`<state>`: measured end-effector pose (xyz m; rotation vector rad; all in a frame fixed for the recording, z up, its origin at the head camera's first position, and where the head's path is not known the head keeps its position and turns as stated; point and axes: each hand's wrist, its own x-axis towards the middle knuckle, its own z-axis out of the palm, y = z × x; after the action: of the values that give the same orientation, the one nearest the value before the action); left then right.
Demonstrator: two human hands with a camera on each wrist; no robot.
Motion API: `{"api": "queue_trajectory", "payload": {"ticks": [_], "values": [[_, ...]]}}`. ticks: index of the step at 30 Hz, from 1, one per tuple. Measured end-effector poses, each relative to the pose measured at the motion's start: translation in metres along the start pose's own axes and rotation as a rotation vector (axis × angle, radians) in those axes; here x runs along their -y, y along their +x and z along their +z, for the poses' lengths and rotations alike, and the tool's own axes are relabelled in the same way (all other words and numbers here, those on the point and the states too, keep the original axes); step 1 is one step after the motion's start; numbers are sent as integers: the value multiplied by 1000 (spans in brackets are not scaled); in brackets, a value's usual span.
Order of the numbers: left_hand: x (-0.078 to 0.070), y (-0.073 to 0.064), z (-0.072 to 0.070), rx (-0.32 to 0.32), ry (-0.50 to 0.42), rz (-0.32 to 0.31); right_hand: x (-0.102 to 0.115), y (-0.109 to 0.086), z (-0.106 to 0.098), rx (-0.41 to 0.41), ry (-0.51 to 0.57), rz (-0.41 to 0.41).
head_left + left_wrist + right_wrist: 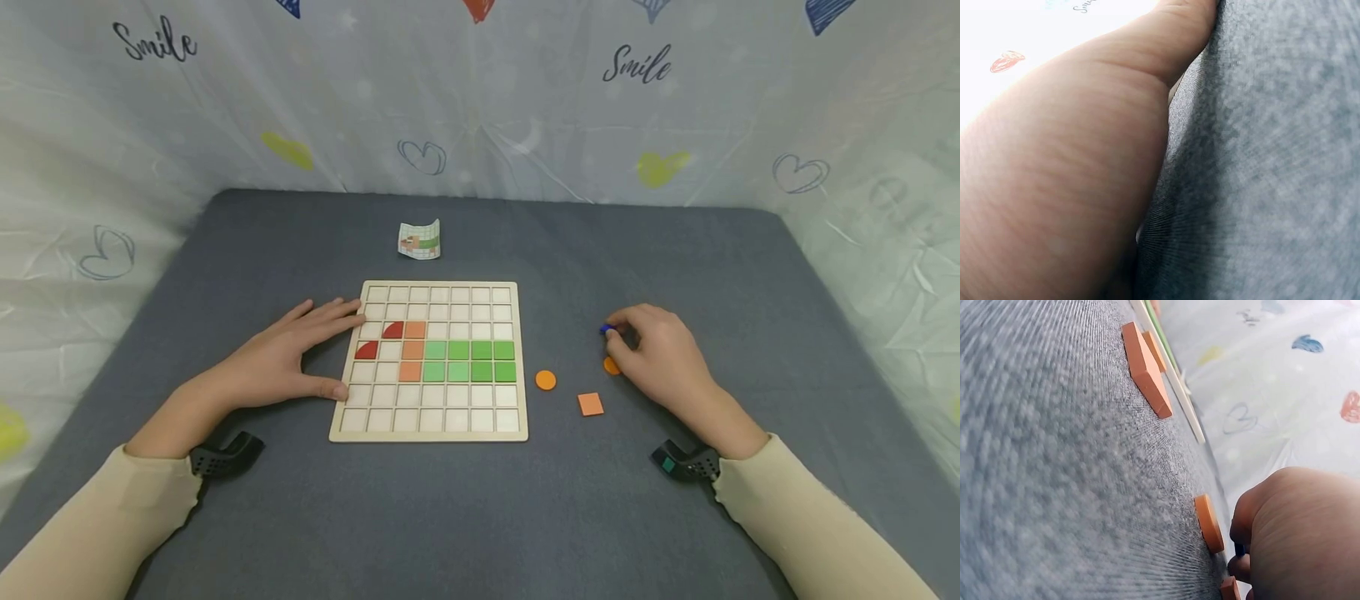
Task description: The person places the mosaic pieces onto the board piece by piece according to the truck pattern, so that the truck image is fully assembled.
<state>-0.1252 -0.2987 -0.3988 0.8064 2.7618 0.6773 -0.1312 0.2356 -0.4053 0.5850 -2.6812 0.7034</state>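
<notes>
A wooden grid board (427,437) lies mid-table, with red quarter-round, salmon and green tiles in some cells. My left hand (277,358) rests along its left edge, fingers straight and spread, thumb at the lower left side. To the right of the board, my right hand (663,354) pinches a small blue piece (604,329) between thumb and forefinger; most of the piece is hidden. Under that hand an orange disc (611,366) shows in part. In the right wrist view, the disc (1209,524) stands beside the fingers, and the blue piece (1239,550) is just visible.
A second orange disc (545,380) and a salmon square tile (590,404) lie between board and right hand. Another salmon piece (1229,589) sits under the right hand. Behind the board lies a small printed card (419,241). A patterned curtain (480,100) hangs behind the grey table (450,517).
</notes>
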Motion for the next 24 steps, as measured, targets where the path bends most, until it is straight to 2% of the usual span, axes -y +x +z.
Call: {"api": "queue_trajectory", "payload": {"ticks": [5,11,24], "values": [[-1,-1,0,6,-5,-21,2,1,2,-3,0,-15],[-1,1,0,9,-8,-16,6,4,2,6,1,-37],[1,0,0,2,-10,-3,33,10,13,65,65,-75]]}}
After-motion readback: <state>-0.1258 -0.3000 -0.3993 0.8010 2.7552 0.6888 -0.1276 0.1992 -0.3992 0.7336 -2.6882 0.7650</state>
